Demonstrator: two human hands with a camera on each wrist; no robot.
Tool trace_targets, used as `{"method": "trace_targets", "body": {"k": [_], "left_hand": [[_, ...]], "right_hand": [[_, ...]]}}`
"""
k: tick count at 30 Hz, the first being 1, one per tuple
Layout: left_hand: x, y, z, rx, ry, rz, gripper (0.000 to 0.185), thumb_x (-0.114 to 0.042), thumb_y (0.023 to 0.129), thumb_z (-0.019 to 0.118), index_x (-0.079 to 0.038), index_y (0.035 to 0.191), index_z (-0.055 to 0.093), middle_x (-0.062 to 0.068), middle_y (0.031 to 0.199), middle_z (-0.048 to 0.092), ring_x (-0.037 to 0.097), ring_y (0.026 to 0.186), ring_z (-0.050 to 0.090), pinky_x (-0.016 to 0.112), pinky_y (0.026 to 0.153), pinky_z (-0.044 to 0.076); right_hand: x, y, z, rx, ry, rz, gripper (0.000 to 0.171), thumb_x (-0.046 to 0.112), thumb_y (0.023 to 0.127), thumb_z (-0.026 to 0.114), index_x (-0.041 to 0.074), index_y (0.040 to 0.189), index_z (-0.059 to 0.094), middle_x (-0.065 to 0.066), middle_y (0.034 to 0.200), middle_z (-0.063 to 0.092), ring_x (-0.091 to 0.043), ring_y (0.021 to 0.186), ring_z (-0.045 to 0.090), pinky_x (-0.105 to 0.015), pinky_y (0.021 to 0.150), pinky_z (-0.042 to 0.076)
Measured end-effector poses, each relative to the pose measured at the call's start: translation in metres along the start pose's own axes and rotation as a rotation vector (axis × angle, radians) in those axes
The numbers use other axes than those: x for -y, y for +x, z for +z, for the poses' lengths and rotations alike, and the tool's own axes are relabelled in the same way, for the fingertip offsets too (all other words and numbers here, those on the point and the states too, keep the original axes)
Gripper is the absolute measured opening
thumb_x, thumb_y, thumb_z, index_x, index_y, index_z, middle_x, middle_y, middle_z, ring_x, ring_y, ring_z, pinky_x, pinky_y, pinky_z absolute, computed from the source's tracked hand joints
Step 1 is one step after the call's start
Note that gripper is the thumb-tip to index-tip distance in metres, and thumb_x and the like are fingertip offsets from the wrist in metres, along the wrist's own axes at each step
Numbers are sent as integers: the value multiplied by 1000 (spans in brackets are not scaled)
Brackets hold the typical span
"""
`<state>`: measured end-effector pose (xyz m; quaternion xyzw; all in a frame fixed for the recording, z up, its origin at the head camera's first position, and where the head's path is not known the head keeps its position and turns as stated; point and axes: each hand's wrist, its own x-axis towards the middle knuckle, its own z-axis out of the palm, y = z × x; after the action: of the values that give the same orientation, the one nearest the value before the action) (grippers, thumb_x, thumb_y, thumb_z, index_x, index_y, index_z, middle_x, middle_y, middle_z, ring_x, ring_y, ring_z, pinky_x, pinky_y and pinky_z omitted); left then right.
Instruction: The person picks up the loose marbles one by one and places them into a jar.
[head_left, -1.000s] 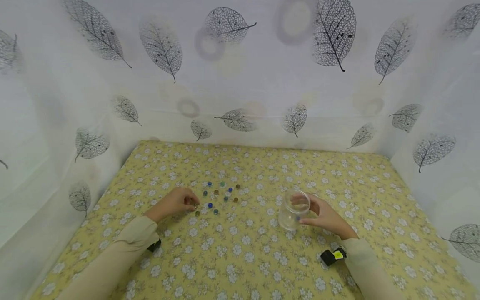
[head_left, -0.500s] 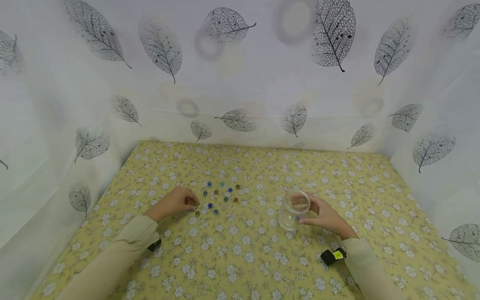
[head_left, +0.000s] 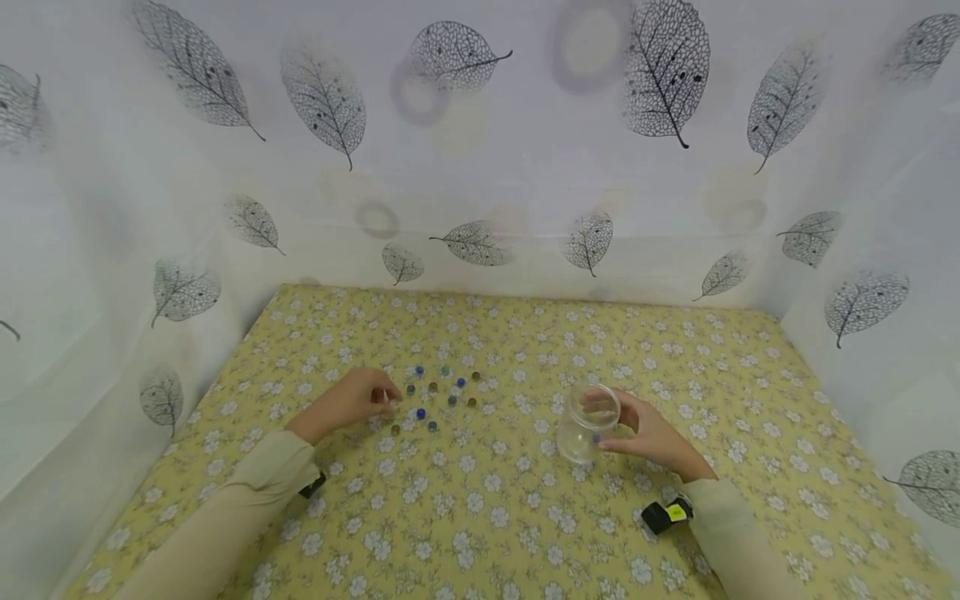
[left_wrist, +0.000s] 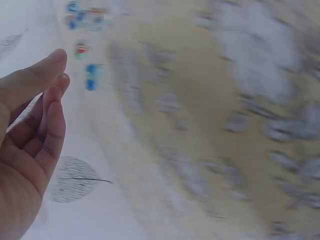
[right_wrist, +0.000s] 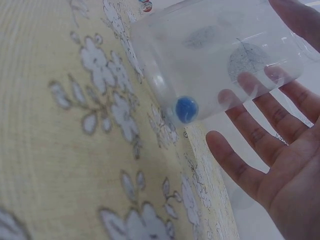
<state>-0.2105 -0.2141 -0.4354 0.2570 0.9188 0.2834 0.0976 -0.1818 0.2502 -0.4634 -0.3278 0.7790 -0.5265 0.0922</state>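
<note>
The left hand (head_left: 352, 402), fingertips close to its thumb, is beside small, round, coloured glass marbles (head_left: 421, 414) on yellow floral cloth (head_left: 465, 492); whether it pinches one cannot be told. The right hand (head_left: 651, 432) holds a transparent, rounded jar (head_left: 573, 438) containing a blue marble (right_wrist: 186, 109).

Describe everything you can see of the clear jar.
The jar is colorless and see-through, glass or clear plastic, with smooth, roughly cylindrical walls and a round, open mouth with no lid on it. It looks upright or nearly so, right of center on the yellow floral cloth; full base contact is hard to confirm. One blue marble shows low inside, near the wall. The right hand holds its side, thumb and fingers around it.
</note>
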Motion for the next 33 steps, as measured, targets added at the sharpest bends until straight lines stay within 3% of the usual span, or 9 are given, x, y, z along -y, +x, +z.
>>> {"method": "trace_targets", "body": {"k": [5, 13, 22, 33], "left_hand": [[-20, 4, -8, -44, 8, 47, 19, -11, 84, 69, -6, 103, 71, 1, 88, 65, 4, 65, 50, 22, 56, 46], [-50, 17, -7, -139, 66, 193, 18, -13, 82, 72, -12, 100, 72, -2, 84, 63, 2, 69, 50, 20, 62, 47], [-84, 37, 1, -175, 6, 208, 19, -14, 82, 72, -12, 101, 73, -4, 79, 62, 3, 68, 52, 21, 66, 49], [-120, 67, 21, -183, -138, 249, 19, -16, 83, 72, -11, 101, 72, 1, 84, 66, 3, 66, 56, 17, 63, 50]], "right_hand": [[0, 0, 0, -1, 6, 1, 60, -4, 82, 67, -4, 136, 41, -30, 128, 49, -15, 117, 56, -25, 95, 48], [0, 0, 0, 0, 12, 8, 60, -4, 82, 67, -4, 137, 40, -30, 128, 49, -17, 117, 56, -23, 94, 48], [-1, 1, 1, 2, 24, 20, 60, -4, 83, 67, -4, 137, 40, -29, 128, 49, -20, 116, 56, -19, 93, 47], [-1, 2, -3, 10, 35, 14, 60, -4, 83, 66, -4, 137, 40, -29, 129, 49, -17, 117, 56, -22, 94, 48]]}}
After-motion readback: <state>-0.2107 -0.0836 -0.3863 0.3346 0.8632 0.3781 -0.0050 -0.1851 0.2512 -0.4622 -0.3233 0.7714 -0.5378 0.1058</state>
